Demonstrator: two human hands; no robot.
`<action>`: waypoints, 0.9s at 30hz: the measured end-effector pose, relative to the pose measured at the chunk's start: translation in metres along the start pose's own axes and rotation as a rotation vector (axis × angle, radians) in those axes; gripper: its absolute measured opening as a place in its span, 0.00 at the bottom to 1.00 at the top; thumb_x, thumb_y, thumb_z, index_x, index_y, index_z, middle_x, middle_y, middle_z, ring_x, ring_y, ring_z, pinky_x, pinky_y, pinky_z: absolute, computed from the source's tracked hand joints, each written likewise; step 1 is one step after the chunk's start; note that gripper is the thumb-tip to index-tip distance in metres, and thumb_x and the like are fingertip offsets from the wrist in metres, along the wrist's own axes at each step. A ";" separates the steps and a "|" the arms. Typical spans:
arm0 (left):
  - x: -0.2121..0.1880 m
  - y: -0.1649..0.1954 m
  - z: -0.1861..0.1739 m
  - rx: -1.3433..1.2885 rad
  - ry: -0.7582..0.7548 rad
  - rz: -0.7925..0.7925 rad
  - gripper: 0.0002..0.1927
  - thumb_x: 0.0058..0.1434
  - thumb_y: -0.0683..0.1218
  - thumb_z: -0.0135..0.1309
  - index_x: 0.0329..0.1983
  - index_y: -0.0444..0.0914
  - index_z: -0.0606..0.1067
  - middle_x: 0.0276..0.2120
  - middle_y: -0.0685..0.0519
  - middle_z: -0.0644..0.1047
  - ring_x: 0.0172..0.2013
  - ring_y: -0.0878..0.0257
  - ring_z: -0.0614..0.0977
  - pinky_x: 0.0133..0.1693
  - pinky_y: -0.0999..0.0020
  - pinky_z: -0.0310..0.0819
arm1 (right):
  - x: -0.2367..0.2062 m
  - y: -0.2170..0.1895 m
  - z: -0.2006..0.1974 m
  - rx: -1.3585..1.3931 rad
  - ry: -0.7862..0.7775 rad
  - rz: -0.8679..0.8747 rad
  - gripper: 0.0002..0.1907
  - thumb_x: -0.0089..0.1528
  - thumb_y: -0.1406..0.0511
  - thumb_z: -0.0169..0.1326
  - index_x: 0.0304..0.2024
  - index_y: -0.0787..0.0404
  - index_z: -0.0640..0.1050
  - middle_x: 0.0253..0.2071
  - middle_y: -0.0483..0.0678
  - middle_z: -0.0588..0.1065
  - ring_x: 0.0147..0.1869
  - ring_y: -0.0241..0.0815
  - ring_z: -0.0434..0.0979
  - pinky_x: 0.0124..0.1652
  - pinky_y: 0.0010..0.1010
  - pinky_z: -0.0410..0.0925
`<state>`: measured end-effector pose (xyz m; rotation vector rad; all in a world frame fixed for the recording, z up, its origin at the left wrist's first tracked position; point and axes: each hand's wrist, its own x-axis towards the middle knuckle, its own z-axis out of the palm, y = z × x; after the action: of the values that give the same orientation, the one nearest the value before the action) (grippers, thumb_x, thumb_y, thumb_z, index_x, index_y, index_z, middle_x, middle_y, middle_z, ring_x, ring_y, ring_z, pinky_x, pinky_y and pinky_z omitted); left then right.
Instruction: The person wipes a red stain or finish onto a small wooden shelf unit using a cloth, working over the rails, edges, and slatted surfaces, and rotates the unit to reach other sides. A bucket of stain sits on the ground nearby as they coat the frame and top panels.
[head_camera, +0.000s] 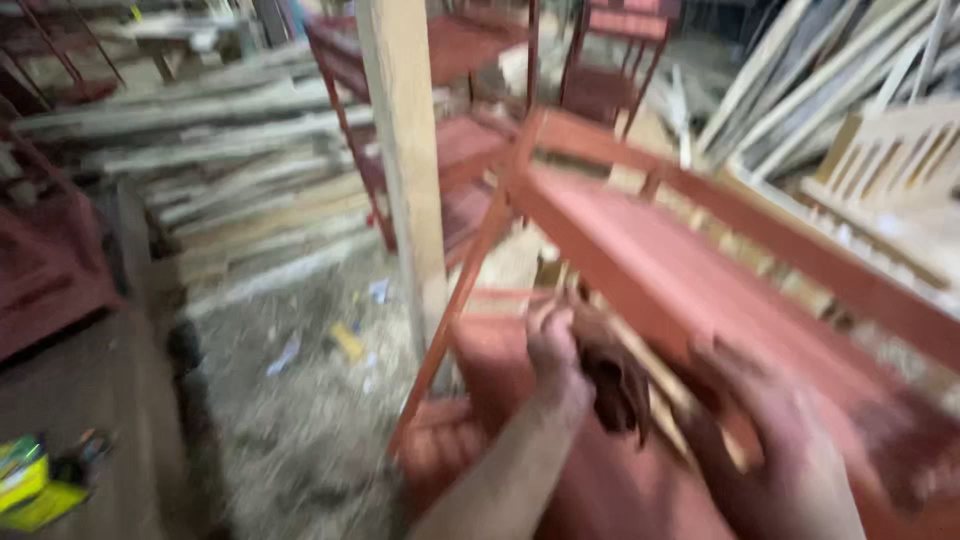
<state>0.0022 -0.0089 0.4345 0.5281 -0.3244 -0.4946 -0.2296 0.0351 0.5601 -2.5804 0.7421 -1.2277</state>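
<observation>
Post (405, 150) left of frame (700, 250); planks (230, 190) behind-left, more frames (470, 60) behind, cans (40, 480) near-left on floor.

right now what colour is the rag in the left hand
Dark reddish-brown rag, bunched in the left hand; seen in the head view, though blurred.
</observation>
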 end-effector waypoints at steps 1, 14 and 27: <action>0.010 0.000 0.016 0.011 0.029 0.037 0.12 0.60 0.39 0.46 0.44 0.30 0.73 0.36 0.45 0.76 0.33 0.56 0.80 0.36 0.62 0.79 | 0.011 0.009 0.004 0.003 0.039 -0.029 0.29 0.54 0.62 0.64 0.58 0.58 0.78 0.60 0.55 0.76 0.65 0.51 0.75 0.60 0.41 0.67; -0.048 -0.074 0.085 0.868 -0.099 0.140 0.30 0.55 0.38 0.58 0.63 0.42 0.70 0.77 0.43 0.45 0.73 0.44 0.54 0.64 0.44 0.62 | -0.003 0.089 0.025 -0.154 -0.047 0.113 0.31 0.51 0.57 0.67 0.59 0.52 0.81 0.62 0.52 0.76 0.67 0.50 0.75 0.62 0.41 0.65; 0.204 -0.054 -0.001 1.035 -0.290 0.116 0.17 0.61 0.38 0.51 0.53 0.42 0.71 0.72 0.41 0.51 0.71 0.40 0.52 0.67 0.46 0.52 | 0.038 0.052 0.177 -0.130 0.107 0.450 0.24 0.52 0.55 0.67 0.52 0.47 0.83 0.60 0.49 0.77 0.66 0.48 0.74 0.61 0.45 0.68</action>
<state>0.1529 -0.1563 0.4386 1.4349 -0.8974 -0.2563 -0.0919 -0.0361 0.4531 -2.2665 1.3736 -1.2047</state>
